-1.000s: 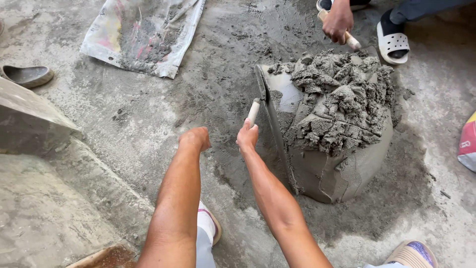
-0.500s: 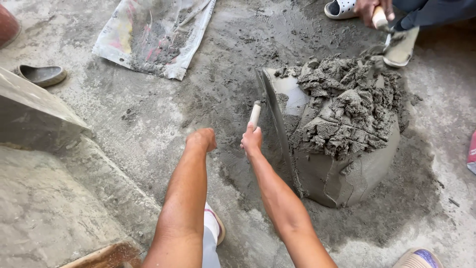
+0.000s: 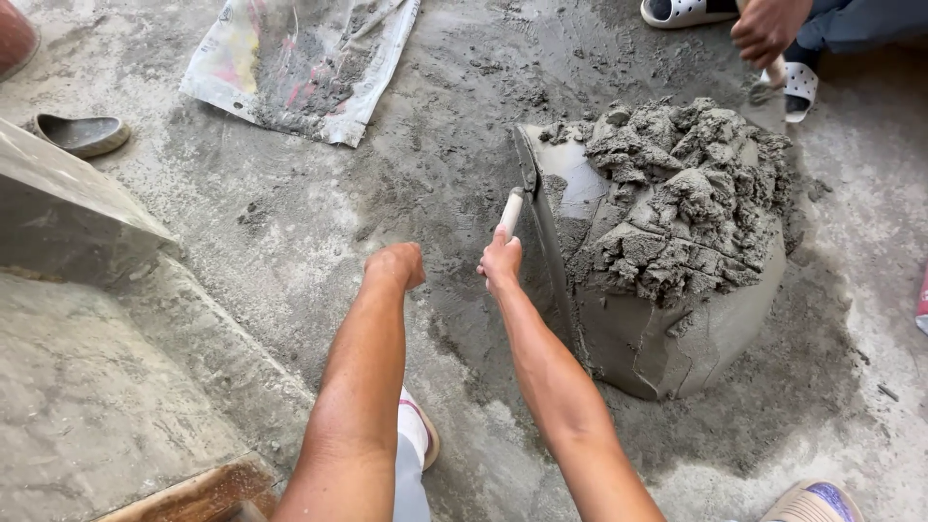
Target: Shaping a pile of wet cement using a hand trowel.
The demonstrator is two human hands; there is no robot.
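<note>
Since a moment ago, the co-worker's hand (image 3: 768, 29) at the top right is sitting higher and further right in view, while the person's own arms are staying almost where they were. Right now the right hand (image 3: 501, 263) is closing around the pale handle (image 3: 510, 211) of a trowel, whose grey blade (image 3: 553, 253) is pressing edge-on against the left flank of the mortar mound (image 3: 677, 242). That mound is acting as its own container: its lower sides are smoothed into a bowl-like wall, and lumpy, broken clods of wet mortar are piling on top, heaped toward the right. Beside it, the left hand (image 3: 396, 265) is curling into a loose fist, holding nothing and hovering just over the damp concrete floor (image 3: 290, 222). A torn cement sack (image 3: 300, 63) is lying flat at the top left with a smear of grey powder inside its open face. Near the left edge a grey shoe (image 3: 82, 133) is resting on the floor. White sandals (image 3: 691, 12) are showing by the co-worker's hand, which is gripping a tool handle I cannot make out clearly.
</note>
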